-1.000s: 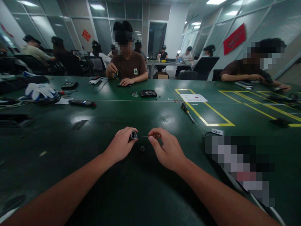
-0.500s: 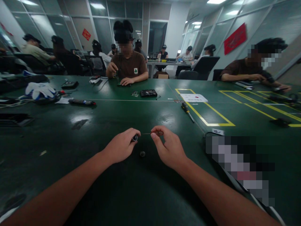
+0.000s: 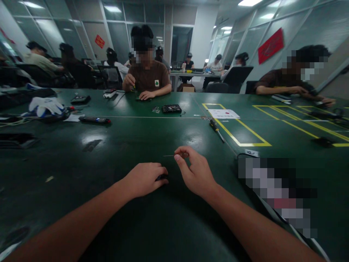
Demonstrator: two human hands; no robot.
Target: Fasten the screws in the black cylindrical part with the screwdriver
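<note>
Where left hand (image 3: 147, 178) curls, dark piece (image 3: 161, 177) sits partly inside.

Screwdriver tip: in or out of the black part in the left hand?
Out. The small screwdriver in the right hand shows its bare shaft, apart from the left hand and its black part.

A workshop in an office-like room: people (image 3: 160, 78) work seated along a long green counter (image 3: 131, 136) with yellow tape (image 3: 253, 144), a screwdriver (image 3: 214, 126) and work gloves (image 3: 47, 105), before glazed partitions (image 3: 147, 16) and a black office chair (image 3: 240, 80).
</note>
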